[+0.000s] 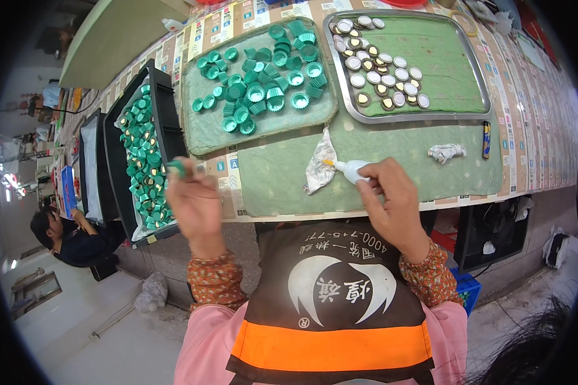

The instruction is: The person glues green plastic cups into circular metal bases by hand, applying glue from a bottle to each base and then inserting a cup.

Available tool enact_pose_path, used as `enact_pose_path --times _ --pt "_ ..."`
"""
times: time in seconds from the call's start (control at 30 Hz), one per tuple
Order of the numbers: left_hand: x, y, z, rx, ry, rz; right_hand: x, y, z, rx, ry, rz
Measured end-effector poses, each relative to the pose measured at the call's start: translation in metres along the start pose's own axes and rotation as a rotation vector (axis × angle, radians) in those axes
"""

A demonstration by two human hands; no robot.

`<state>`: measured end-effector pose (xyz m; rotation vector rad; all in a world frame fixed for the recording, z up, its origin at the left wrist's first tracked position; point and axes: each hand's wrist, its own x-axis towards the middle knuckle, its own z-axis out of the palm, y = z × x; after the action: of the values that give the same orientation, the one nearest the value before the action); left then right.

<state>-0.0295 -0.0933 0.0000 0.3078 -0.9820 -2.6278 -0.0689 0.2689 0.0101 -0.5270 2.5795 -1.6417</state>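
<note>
My left hand (pixel 196 202), a little blurred, is by the right rim of a black crate (pixel 167 106). Its fingers pinch a small green fluted cup (pixel 176 168). Many like it, some with gold-coloured pieces inside, fill the crate. In my right hand (pixel 392 199) is a small white squeeze bottle (pixel 354 171) with a yellow nozzle. The nozzle points left, over a crumpled stained cloth (pixel 319 170) on the green mat (pixel 270 183). Beyond it, a tray (pixel 196 131) holds more green cups, mostly empty-looking, lying at different angles.
A metal-rimmed tray (pixel 424 118) at the back right holds round white and dark discs. Right of my hand lie a crumpled white tissue (pixel 446 152) and a dark blue-and-yellow tube (pixel 487 140). Another person (pixel 67 234) sits at far left, beside a second black crate (pixel 96 186).
</note>
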Motion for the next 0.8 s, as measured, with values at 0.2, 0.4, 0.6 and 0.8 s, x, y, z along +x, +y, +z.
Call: enact_pose_path --times 0.2,0.4,0.6,0.8 --pt "0.024 0.020 0.003 0.043 0.029 0.039 0.008 0.003 -0.008 -0.471 0.057 -0.156" --pt "0.037 -0.035 0.057 1.795 -0.198 0.455 0.008 0.004 0.003 -0.578 -0.128 -0.164" --pt "0.057 -0.052 0.053 2.119 -0.300 0.525 0.009 0.019 0.014 -0.589 -0.203 -0.136" --pt "0.042 -0.054 0.065 1.818 -0.342 0.495 0.006 0.024 0.008 -0.269 -0.042 -0.100"
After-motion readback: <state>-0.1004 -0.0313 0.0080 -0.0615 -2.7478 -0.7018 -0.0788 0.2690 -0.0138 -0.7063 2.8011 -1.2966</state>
